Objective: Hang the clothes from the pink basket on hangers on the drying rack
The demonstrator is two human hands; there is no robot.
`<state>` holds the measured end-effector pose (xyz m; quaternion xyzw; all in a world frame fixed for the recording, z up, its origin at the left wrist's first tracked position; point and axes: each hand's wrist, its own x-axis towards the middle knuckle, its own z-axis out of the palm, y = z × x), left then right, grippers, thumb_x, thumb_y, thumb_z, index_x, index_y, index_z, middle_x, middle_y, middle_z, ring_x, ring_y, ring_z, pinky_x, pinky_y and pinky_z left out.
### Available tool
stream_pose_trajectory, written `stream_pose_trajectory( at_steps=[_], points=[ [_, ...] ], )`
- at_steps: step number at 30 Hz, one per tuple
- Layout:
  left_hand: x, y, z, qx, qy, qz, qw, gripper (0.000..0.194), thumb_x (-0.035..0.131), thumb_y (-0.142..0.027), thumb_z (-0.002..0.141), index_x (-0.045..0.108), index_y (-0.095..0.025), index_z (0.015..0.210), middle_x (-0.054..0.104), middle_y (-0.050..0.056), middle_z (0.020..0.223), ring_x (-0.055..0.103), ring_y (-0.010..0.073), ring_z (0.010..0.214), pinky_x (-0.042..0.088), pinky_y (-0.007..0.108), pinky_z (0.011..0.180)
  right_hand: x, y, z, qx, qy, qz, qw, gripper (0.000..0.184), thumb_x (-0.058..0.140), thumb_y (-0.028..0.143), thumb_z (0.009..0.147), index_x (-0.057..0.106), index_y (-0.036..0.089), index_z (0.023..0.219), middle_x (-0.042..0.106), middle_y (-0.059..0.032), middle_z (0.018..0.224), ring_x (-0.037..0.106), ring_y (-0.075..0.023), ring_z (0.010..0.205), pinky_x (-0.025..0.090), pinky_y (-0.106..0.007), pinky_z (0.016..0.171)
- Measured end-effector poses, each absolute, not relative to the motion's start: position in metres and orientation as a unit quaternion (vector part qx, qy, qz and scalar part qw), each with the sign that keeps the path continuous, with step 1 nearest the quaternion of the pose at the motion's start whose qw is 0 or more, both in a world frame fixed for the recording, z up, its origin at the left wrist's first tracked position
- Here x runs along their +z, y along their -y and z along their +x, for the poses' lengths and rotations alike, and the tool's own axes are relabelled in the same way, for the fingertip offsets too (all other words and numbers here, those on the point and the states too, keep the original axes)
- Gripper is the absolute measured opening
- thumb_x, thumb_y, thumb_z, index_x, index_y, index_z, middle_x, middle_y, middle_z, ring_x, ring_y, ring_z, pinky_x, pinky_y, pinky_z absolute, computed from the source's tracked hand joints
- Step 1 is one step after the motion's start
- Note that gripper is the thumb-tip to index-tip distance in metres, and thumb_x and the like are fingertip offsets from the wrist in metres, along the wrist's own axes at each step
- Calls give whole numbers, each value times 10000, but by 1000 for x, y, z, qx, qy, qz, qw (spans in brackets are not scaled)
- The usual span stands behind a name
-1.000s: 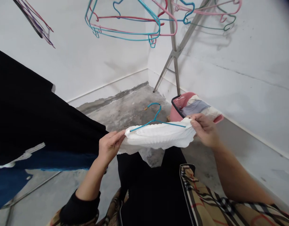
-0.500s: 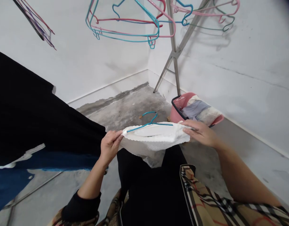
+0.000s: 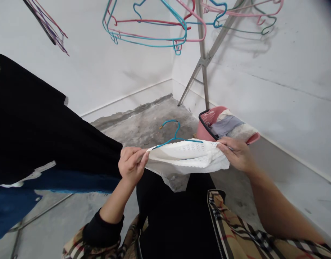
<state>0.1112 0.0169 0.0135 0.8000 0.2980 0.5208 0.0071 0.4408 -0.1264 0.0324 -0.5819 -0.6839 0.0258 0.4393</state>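
A white garment with a patterned knit edge is stretched between my two hands, in front of my lap. Inside its opening sits a blue hanger, its hook pointing up and to the left. My left hand pinches the garment's left corner, at the hanger's left end. At the opposite corner, my right hand has fingers and thumb closed on the cloth. The garment's lower part hangs down thin and partly see-through. Both hanger ends are hidden by cloth or fingers.
A pink basket with grey and white clothes stands by the right wall. Behind it rises a metal rack leg. Several coloured hangers hang overhead. Black clothing and blue clothing hang on the left.
My left hand has shifted right and closed over the garment's left corner. The right hand has moved slightly right, and the cloth sits further right. The whole view has shifted a little.
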Motion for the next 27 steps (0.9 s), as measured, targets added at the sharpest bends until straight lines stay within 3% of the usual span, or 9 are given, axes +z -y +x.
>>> stream_pose_trajectory(
  at_steps=[5, 8, 13, 17, 22, 27],
  points=[
    [6, -20, 102, 597, -257, 755, -92, 47, 689, -247, 821, 715, -239, 859, 685, 49, 843, 617, 188, 822, 515, 349, 763, 32, 130, 440, 27, 670, -583, 458, 240, 486, 364, 953, 614, 225, 806, 629, -32, 678, 587, -162, 608, 451, -298, 563],
    [7, -23, 101, 569, -276, 772, -60, 74, 653, -228, 853, 692, -226, 916, 701, 46, 852, 632, 177, 825, 516, 339, 791, 32, 131, 440, 18, 672, -580, 460, 210, 494, 329, 952, 615, 227, 814, 637, -31, 692, 595, -165, 624, 454, -301, 582],
    [10, -24, 107, 445, -354, 822, 11, 211, 617, -352, 877, 699, -214, 1014, 735, 67, 962, 659, 199, 927, 503, 339, 842, 29, 131, 439, 6, 677, -573, 461, 186, 500, 296, 949, 632, 232, 835, 648, -30, 707, 605, -176, 647, 462, -312, 610],
    [9, -22, 113, 397, -343, 850, 53, 223, 554, -321, 909, 718, -214, 1016, 741, 58, 897, 662, 182, 846, 496, 314, 790, 28, 131, 439, 4, 680, -567, 465, 173, 514, 293, 943, 640, 238, 840, 647, -26, 704, 593, -174, 636, 450, -315, 604],
    [11, -19, 114, 408, -307, 850, 128, 227, 563, -312, 914, 743, -199, 995, 638, 19, 688, 561, 115, 606, 449, 219, 583, 29, 133, 444, 24, 697, -554, 455, 127, 534, 261, 935, 640, 239, 869, 643, -22, 730, 587, -165, 657, 447, -306, 619],
    [12, -17, 110, 452, -311, 826, 130, 197, 608, -283, 889, 759, -202, 986, 609, 9, 675, 551, 102, 591, 435, 201, 558, 26, 131, 452, 35, 704, -554, 443, 69, 620, 283, 896, 672, 255, 931, 671, -29, 864, 637, -181, 794, 492, -315, 725]
  ],
)
